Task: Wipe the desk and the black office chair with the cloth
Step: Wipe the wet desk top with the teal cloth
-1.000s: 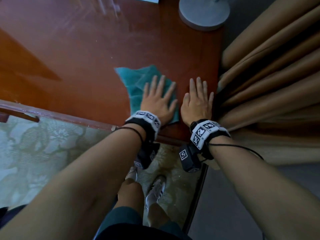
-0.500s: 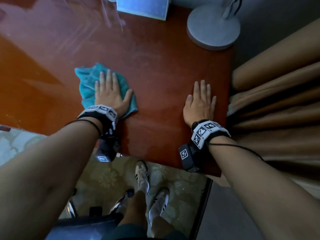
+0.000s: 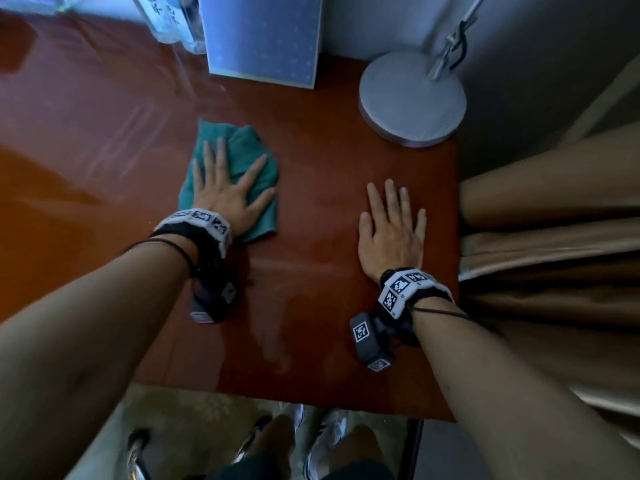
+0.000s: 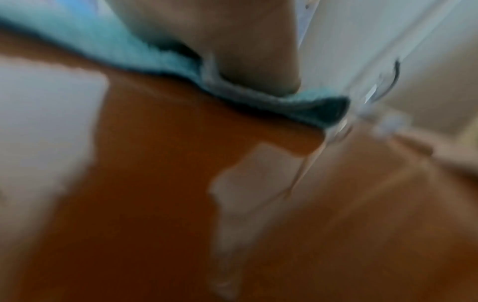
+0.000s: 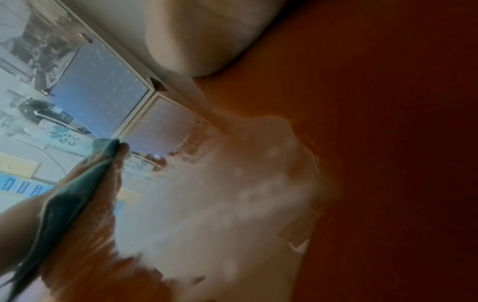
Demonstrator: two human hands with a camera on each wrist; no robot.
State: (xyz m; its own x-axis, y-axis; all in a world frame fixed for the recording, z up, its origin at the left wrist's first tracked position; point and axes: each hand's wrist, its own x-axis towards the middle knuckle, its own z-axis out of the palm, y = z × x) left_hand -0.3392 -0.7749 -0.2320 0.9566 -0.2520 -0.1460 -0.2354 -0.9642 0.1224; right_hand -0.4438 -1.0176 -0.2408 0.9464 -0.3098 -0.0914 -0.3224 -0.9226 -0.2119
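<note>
Now the reddish-brown desk (image 3: 329, 209) lies wide under me, with brown curtains (image 3: 554, 237) hanging at its right edge, and at its far side stand a blue box (image 3: 263, 36) and the round grey base of a lamp (image 3: 412, 98). My left hand (image 3: 225, 192) lies flat with fingers spread on the teal cloth (image 3: 242, 150), pressing it on the desk in front of the blue box. My right hand (image 3: 391, 230) rests flat and open on the bare desk, near the curtains and well apart from the cloth.
</note>
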